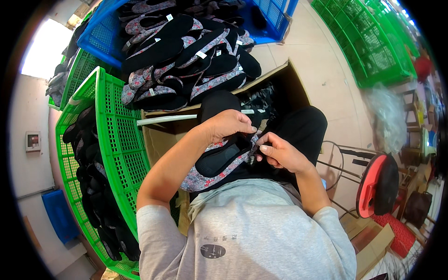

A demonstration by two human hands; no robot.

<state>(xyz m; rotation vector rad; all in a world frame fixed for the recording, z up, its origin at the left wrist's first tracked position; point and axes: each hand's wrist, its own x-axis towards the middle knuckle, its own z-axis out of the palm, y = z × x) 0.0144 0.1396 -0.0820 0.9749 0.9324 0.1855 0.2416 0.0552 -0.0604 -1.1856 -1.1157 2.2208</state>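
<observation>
A floral slipper (201, 180) with a black lining lies on my lap, its opening facing up. My left hand (228, 125) reaches over it with thumb and fingertips pinched together at the far edge. What those fingertips hold is too small to tell. My right hand (282, 153) is closed at the slipper's right end, thumb against curled fingers, gripping a bit of its edge. The two sets of fingertips are a short gap apart. Partly behind my left hand is a black sole (219, 101). A white rod (168, 120) runs across just beyond the slipper.
Many similar slippers (161, 52) are heaped ahead, by a blue crate (101, 38). An open cardboard box (298, 86) stands beyond my knees. Left is a green crate (122, 126) of dark slippers. Right are a round red-and-black stool (371, 186) and more green crates (361, 42).
</observation>
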